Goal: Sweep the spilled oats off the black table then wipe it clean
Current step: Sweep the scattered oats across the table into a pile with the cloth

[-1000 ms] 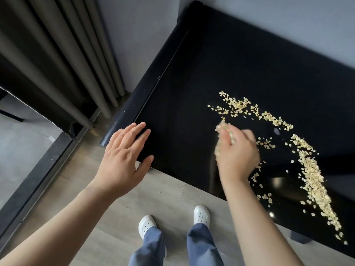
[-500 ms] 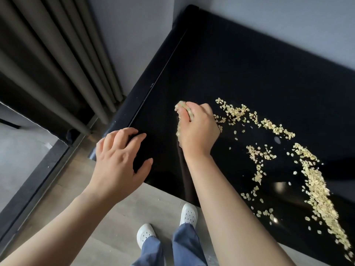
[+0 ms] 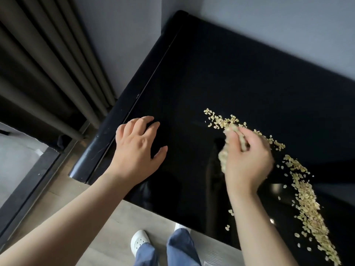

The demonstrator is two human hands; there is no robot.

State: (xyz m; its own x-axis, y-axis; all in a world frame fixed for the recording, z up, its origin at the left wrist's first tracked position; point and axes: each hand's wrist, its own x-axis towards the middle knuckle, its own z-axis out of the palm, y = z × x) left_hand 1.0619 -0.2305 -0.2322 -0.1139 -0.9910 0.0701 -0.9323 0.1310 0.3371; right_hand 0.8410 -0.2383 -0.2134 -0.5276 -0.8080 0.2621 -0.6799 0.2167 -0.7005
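A glossy black table (image 3: 221, 77) fills the middle and right of the head view. Pale oats (image 3: 307, 200) lie on it in a curved band, from a far patch (image 3: 221, 120) round to a thick pile at the right front. My right hand (image 3: 247, 160) is over the band's far part, blurred, fingers curled, with oats stuck along its finger edge. My left hand (image 3: 137, 148) rests on the table's left front part, fingers bent and spread, holding nothing.
A grey wall runs behind the table. Dark curtains (image 3: 48, 64) hang at the left beside a black floor rail (image 3: 28, 189). The wooden floor (image 3: 107, 237) and my white shoes (image 3: 140, 240) show under the table's front edge.
My right hand swung left across the table, then back right onto the far oats. The loose scatter in the middle is mostly gone. My left hand slid further onto the table.
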